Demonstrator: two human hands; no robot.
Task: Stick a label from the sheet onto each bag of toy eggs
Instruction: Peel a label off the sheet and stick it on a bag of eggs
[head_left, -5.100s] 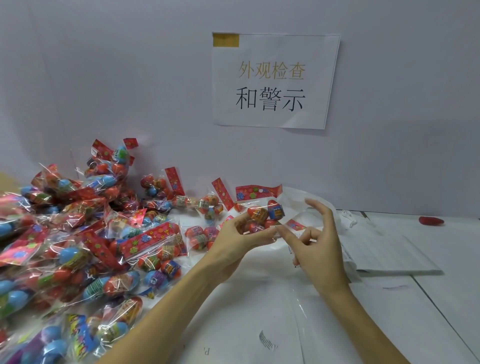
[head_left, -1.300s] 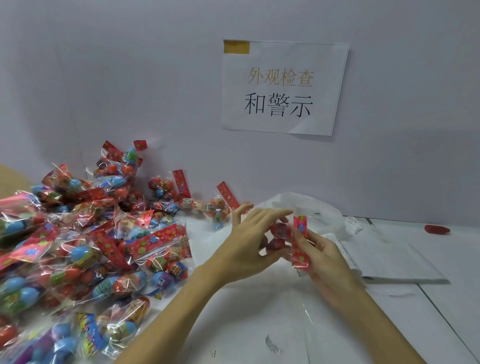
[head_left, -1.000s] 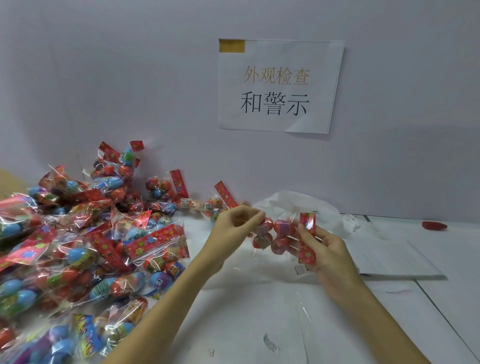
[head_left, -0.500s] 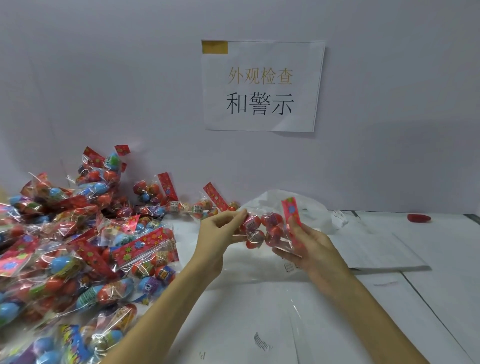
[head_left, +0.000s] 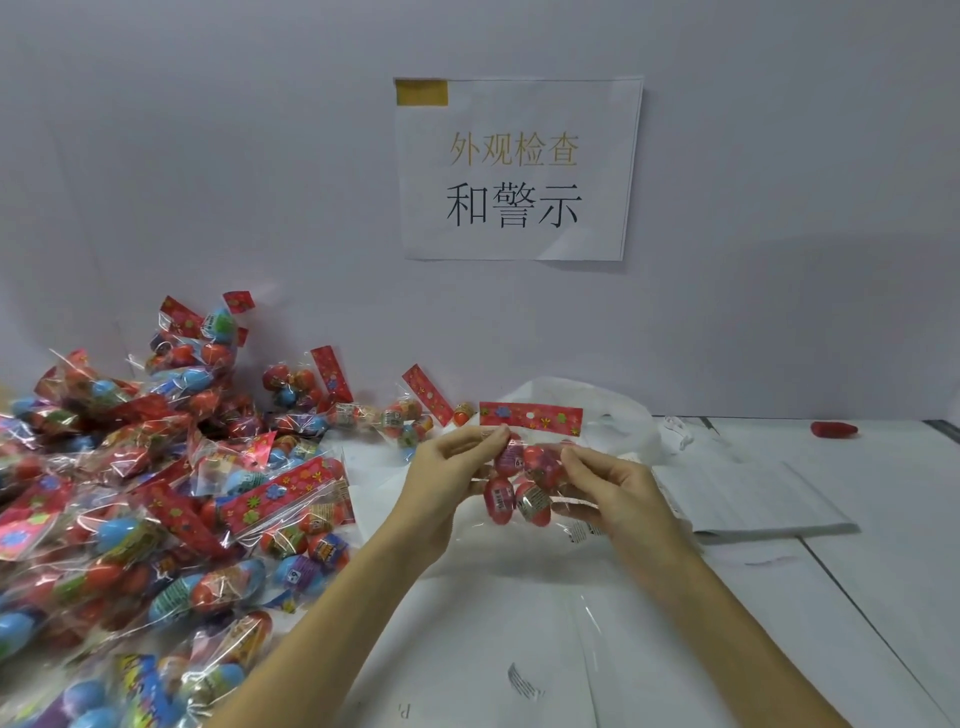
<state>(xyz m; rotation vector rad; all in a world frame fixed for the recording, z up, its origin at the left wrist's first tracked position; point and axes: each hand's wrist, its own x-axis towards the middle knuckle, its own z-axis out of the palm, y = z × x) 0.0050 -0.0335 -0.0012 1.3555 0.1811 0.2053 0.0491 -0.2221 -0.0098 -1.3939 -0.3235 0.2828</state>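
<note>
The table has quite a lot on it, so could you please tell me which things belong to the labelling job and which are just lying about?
Belongs to the job:
- bag of toy eggs, held by left hand and right hand
- pile of bags
- label sheets

Just lying about:
- red object by the wall
- wall notice
- white plastic bag

Red flower-patterned header, red eggs

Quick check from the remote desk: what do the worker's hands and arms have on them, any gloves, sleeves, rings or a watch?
Nothing is worn as far as the head view shows. The left hand and right hand are bare, without gloves, and no rings show. Both forearms are bare down to the bottom edge of the picture, with no sleeve, watch or wristband in sight.
</note>
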